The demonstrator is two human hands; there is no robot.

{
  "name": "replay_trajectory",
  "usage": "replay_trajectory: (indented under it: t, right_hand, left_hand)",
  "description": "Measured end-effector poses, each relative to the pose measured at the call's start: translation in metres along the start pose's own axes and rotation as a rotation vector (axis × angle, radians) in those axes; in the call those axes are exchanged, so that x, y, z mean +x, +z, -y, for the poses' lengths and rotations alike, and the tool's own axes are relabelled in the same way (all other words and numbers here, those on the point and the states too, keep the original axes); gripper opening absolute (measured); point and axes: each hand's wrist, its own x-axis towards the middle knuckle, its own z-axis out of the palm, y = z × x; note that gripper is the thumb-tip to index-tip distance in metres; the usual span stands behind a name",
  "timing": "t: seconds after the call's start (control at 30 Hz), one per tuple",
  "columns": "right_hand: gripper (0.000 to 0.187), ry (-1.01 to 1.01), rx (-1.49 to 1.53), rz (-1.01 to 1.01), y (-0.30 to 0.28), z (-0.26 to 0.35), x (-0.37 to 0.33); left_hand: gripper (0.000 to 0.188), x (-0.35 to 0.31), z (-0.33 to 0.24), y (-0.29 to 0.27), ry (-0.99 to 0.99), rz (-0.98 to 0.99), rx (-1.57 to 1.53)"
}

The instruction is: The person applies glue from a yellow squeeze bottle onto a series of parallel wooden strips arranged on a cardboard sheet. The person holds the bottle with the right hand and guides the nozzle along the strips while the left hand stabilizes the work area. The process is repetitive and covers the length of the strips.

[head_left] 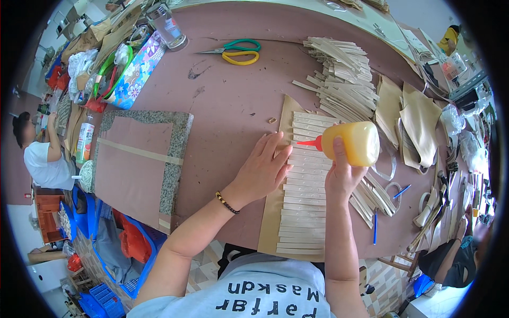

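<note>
My right hand [342,180] grips a squeeze bottle of yellow glue [358,143], tilted so that its red nozzle points left over a row of pale flat strips [305,209]. The strips lie side by side on a brown sheet [272,225], with small shiny marks along them. My left hand [261,168] rests on the sheet's left edge beside the strips. Its fingers are spread and hold nothing. The nozzle tip is just right of the left fingertips; whether it touches a strip I cannot tell.
Loose strips [344,79] are heaped beyond the sheet. Scissors [241,52] with green and yellow handles lie at the back. A speckled slab [177,140] is at left, near a clear bottle [167,29]. Brown pieces [419,119] and blue pens [375,228] lie right. Other people sit left and right.
</note>
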Motion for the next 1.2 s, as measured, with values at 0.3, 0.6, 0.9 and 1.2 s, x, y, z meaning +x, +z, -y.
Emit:
replay_trajectory:
  t: [0.3, 0.6, 0.9, 1.2]
  right_hand:
    - [0.037, -0.004, -0.069, 0.017, 0.008, -0.001, -0.004]
    - [0.029, -0.024, 0.020, -0.052, 0.011, 0.001, -0.004]
    - [0.030, -0.073, 0.074, -0.091, -0.023, 0.003, 0.005]
    - [0.030, -0.100, 0.110, -0.248, -0.051, 0.014, 0.013]
  left_hand:
    - [0.042, 0.000, 0.001, 0.002, -0.004, -0.014, -0.002]
    - [0.039, 0.001, 0.001, 0.002, -0.005, -0.011, -0.011]
    - [0.039, -0.001, 0.002, 0.003, -0.012, 0.007, -0.013]
    - [0.038, -0.001, 0.002, 0.003, -0.019, 0.013, -0.021]
